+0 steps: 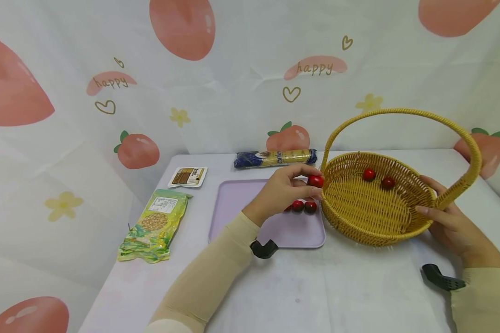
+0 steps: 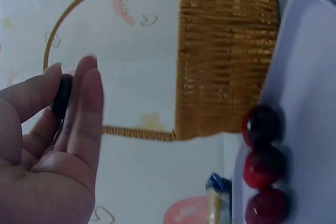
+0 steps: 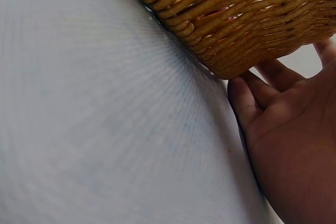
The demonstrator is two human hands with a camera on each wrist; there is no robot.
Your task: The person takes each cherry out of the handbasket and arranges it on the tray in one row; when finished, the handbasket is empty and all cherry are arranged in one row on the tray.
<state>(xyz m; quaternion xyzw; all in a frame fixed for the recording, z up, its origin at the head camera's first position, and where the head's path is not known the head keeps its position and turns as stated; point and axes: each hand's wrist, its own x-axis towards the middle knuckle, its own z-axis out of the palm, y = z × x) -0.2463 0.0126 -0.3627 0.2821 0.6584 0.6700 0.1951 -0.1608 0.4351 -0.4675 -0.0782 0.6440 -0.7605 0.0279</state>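
My left hand [image 1: 281,192] pinches a small round red fruit [image 1: 315,181] between thumb and fingers, just beside the left rim of a yellow wicker basket [image 1: 371,236]. In the left wrist view this fruit [image 2: 62,97] looks dark and is partly hidden by the fingers. My right hand [image 1: 454,222] grips the basket's right side, thumb over the rim and fingers outside. Inside the basket lie two such fruits, a red one [image 1: 369,174] and a darker one [image 1: 388,183]. Below the left hand, a few more red fruits [image 1: 310,207] sit in a row on a lilac tray [image 1: 233,226].
Behind the tray lies a long blue-and-yellow packet [image 1: 275,158]. To its left are a small white-and-brown packet [image 1: 188,177] and a green-yellow bag [image 1: 154,226]. The basket's tall handle [image 1: 404,111] arches over it. A printed cloth [image 1: 233,92] hangs behind the table.
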